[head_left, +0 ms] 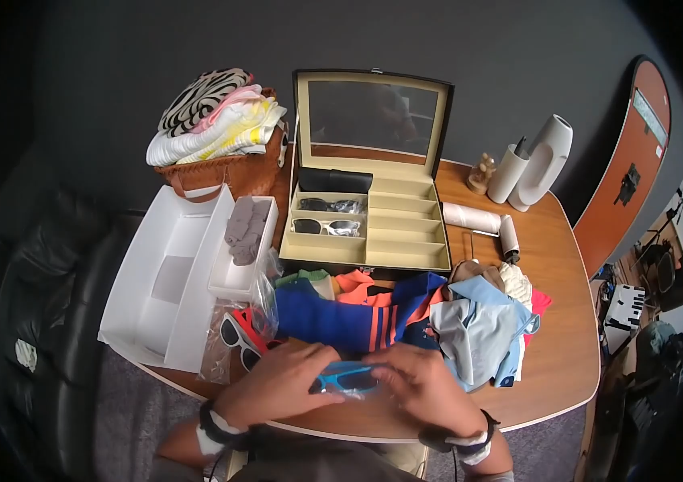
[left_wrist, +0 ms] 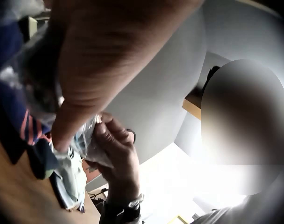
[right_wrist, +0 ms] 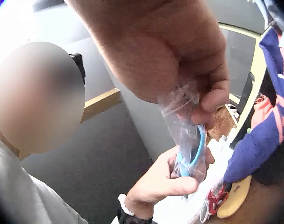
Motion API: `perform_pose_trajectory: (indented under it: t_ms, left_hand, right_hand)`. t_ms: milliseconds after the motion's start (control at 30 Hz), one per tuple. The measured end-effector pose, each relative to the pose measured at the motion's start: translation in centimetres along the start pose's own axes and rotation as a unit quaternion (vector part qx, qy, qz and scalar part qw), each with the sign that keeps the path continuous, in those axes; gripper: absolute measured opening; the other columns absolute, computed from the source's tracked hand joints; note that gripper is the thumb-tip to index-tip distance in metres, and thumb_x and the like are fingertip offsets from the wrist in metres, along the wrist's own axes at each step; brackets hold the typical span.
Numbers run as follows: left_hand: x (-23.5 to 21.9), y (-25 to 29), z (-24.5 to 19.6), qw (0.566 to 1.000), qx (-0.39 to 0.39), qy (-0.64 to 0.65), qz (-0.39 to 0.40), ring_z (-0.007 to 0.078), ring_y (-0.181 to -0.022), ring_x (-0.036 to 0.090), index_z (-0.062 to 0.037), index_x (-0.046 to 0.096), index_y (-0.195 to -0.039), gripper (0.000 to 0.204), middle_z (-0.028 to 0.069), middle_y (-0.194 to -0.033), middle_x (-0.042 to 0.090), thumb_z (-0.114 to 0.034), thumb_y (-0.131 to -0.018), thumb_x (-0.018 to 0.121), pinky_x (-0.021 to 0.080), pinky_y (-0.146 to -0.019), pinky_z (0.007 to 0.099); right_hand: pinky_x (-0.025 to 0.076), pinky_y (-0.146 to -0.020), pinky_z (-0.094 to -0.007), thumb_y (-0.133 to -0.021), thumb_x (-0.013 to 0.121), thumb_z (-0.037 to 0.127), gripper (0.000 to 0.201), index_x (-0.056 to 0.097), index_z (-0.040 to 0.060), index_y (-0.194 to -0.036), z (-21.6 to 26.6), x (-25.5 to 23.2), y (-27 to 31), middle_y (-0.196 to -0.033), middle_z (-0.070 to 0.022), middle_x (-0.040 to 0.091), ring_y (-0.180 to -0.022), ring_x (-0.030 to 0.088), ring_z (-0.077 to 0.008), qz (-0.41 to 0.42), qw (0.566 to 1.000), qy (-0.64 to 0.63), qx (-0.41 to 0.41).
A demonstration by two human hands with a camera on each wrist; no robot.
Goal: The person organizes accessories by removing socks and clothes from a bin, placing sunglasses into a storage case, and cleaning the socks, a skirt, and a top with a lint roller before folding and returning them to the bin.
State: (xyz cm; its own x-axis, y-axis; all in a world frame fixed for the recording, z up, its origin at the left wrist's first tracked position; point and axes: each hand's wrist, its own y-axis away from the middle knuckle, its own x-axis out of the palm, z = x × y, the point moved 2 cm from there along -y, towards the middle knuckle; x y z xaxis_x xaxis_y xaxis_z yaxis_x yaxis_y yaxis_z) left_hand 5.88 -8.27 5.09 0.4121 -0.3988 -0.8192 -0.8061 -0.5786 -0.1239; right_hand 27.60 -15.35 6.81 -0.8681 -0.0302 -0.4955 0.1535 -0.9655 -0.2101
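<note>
Blue-framed sunglasses [head_left: 351, 377] lie inside a transparent plastic bag [right_wrist: 175, 114], held between both hands over the table's near edge. My left hand [head_left: 284, 384] pinches one end of the bag with the sunglasses in it. At the other end, my right hand [head_left: 426, 390] grips the plastic between thumb and fingers. Just beyond them, a blue garment with orange stripes [head_left: 333, 320] is spread on the table. White-and-red sunglasses [head_left: 243, 336] lie near the left hand on more plastic wrapping [head_left: 217, 353].
Behind the garments stands an open eyewear case [head_left: 402, 255] with two pairs of sunglasses [head_left: 325, 227] in its slots. White boxes [head_left: 137, 321] and a brown basket [head_left: 221, 173] of folded cloths fill the left. Light-blue clothes [head_left: 478, 325] are heaped right; white vases [head_left: 541, 169] stand behind.
</note>
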Motion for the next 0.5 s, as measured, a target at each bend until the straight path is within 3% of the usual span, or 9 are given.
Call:
perform_pose_trajectory:
  t_ms: [100, 133, 167, 233, 300, 333, 433, 467, 500]
  left_hand:
    - [-2.1, -1.3, 1.8, 0.989, -0.057, 0.131, 0.040, 0.0319, -0.098, 0.072, -0.0059, 0.062, -0.118, 0.039, 0.0154, -0.106, 0.071, -0.030, -0.091, 0.078, 0.055, -0.082, 0.0394]
    - [-2.7, -1.7, 2.7, 0.976, -0.093, 0.195, 0.030, 0.0286, -0.099, 0.073, -0.0047, 0.062, -0.121, 0.037, 0.0158, -0.106, 0.073, -0.026, -0.094, 0.075, 0.055, -0.084, 0.0369]
    - [-3.7, -2.4, 3.1, 0.950, -0.181, 0.248, 0.052, 0.0279, -0.097, 0.073, -0.0048, 0.062, -0.119, 0.030, 0.0144, -0.102, 0.073, -0.019, -0.096, 0.072, 0.055, -0.084, 0.0369]
    - [-4.6, -4.2, 5.1, 0.986, -0.075, 0.144, -0.048, 0.0129, -0.090, 0.068, -0.0032, 0.062, -0.120, 0.026, 0.0065, -0.100, 0.069, -0.009, -0.096, 0.070, 0.053, -0.079, 0.0305]
    - [-5.9, -6.5, 6.6, 0.985, -0.097, 0.126, -0.070, 0.0117, -0.093, 0.067, -0.0023, 0.062, -0.120, 0.026, 0.0058, -0.102, 0.069, -0.005, -0.095, 0.068, 0.053, -0.080, 0.0302]
    - [-5.9, -7.6, 8.3, 0.985, -0.087, 0.104, -0.103, 0.0170, -0.098, 0.068, -0.0012, 0.062, -0.119, 0.026, 0.0084, -0.105, 0.070, 0.000, -0.093, 0.068, 0.053, -0.084, 0.0326]
    - [-5.9, -10.6, 11.5, 0.987, -0.072, 0.046, -0.138, 0.0256, -0.103, 0.069, -0.0006, 0.061, -0.118, 0.028, 0.0130, -0.109, 0.070, 0.003, -0.090, 0.067, 0.053, -0.089, 0.0359]
    - [-5.7, -11.3, 12.4, 0.985, -0.080, 0.031, -0.149, 0.0355, -0.105, 0.068, -0.0010, 0.062, -0.116, 0.028, 0.0175, -0.111, 0.069, 0.003, -0.089, 0.067, 0.052, -0.090, 0.0399]
    - [-5.5, -11.8, 13.2, 0.985, -0.086, 0.013, -0.147, 0.0368, -0.105, 0.068, -0.0011, 0.062, -0.115, 0.027, 0.0176, -0.110, 0.069, 0.002, -0.089, 0.068, 0.052, -0.091, 0.0409]
  right_hand:
    - [0.052, -0.065, -0.0293, -0.096, 0.071, 0.005, 0.015, 0.074, 0.0006, -0.110, -2.1, -1.0, -1.5, -0.084, -0.0083, 0.068, -0.073, 0.067, -0.0138, 0.002, 0.995, -0.030, 0.090]
    - [0.050, -0.062, -0.0268, -0.097, 0.069, 0.003, 0.011, 0.074, 0.0000, -0.107, -3.4, -1.0, -2.4, -0.082, -0.0075, 0.065, -0.071, 0.065, -0.0109, -0.032, 0.999, -0.029, 0.032]
    - [0.051, -0.062, -0.0273, -0.096, 0.069, 0.002, 0.010, 0.074, -0.0006, -0.105, -3.7, -1.2, -3.3, -0.083, -0.0082, 0.066, -0.071, 0.065, -0.0121, -0.044, 0.997, -0.043, 0.036]
    - [0.051, -0.062, -0.0282, -0.095, 0.069, 0.000, 0.008, 0.073, -0.0018, -0.102, -3.6, -1.5, -5.7, -0.085, -0.0096, 0.066, -0.070, 0.065, -0.0145, -0.068, 0.994, -0.070, 0.043]
    - [0.053, -0.067, -0.0364, -0.091, 0.067, -0.003, 0.008, 0.071, -0.0028, -0.098, -4.8, -1.7, -8.7, -0.088, -0.0157, 0.065, -0.074, 0.067, -0.0281, -0.110, 0.994, 0.014, -0.001]
    - [0.055, -0.069, -0.0405, -0.089, 0.067, -0.005, 0.009, 0.070, -0.0033, -0.096, -5.6, -1.7, -10.2, -0.090, -0.0187, 0.064, -0.075, 0.068, -0.0349, -0.132, 0.989, 0.057, -0.025]
    - [0.056, -0.078, -0.0462, -0.081, 0.065, -0.009, 0.012, 0.068, -0.0043, -0.091, -8.5, -1.1, -15.0, -0.096, -0.0250, 0.064, -0.087, 0.067, -0.0440, -0.172, 0.972, 0.122, -0.101]
    - [0.055, -0.080, -0.0470, -0.079, 0.064, -0.010, 0.014, 0.068, -0.0049, -0.091, -9.3, -0.6, -16.0, -0.097, -0.0259, 0.064, -0.089, 0.067, -0.0445, -0.161, 0.971, 0.148, -0.094]
    - [0.055, -0.082, -0.0478, -0.078, 0.063, -0.011, 0.016, 0.069, -0.0055, -0.091, -10.0, -0.2, -17.0, -0.098, -0.0268, 0.064, -0.090, 0.066, -0.0451, -0.149, 0.970, 0.173, -0.086]
